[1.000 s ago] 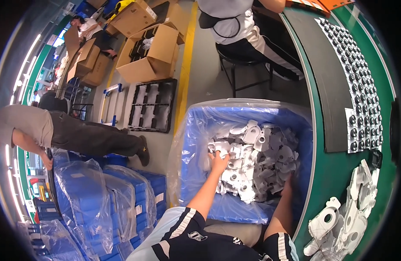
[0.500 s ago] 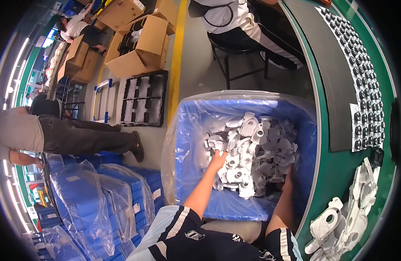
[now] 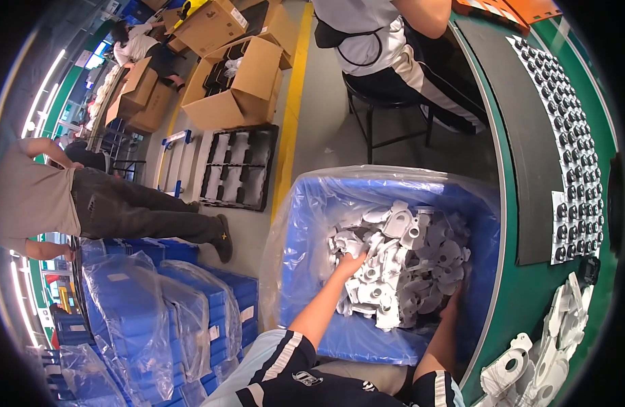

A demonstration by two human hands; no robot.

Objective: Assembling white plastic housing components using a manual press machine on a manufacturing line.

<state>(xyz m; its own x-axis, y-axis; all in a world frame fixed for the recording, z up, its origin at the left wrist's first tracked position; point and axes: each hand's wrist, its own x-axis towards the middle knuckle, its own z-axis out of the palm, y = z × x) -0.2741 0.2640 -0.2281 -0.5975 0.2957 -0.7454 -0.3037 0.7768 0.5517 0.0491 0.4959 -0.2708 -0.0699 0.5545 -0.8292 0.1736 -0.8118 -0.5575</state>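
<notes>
A heap of white moulded plastic parts (image 3: 380, 293) with round holes and curved edges fills the middle of a blue bin (image 3: 312, 271) lined with clear plastic. My left hand (image 3: 354, 262) reaches into the heap's left side, thumb showing, closed around one white plastic part (image 3: 348, 242); its other fingers are mostly covered. Down in the shade along the heap's right side is my right hand (image 3: 451, 306), against the parts near the bin's right wall. Its fingers are hidden, so its grip does not show.
On the right, a green worktable (image 3: 505, 308) carries more white parts (image 3: 553, 346), a dark mat (image 3: 519, 163) and rows of small black pieces (image 3: 570, 149). Wrapped blue bins (image 3: 136, 305) stand left. Beyond are a black tray (image 3: 238, 166), cartons (image 3: 241, 88), a stool (image 3: 387, 95) and other people.
The whole view has shifted, so the bin and heap sit lower and slightly right in the picture. Both my hands stay in the heap. The standing person at left has raised an arm.
</notes>
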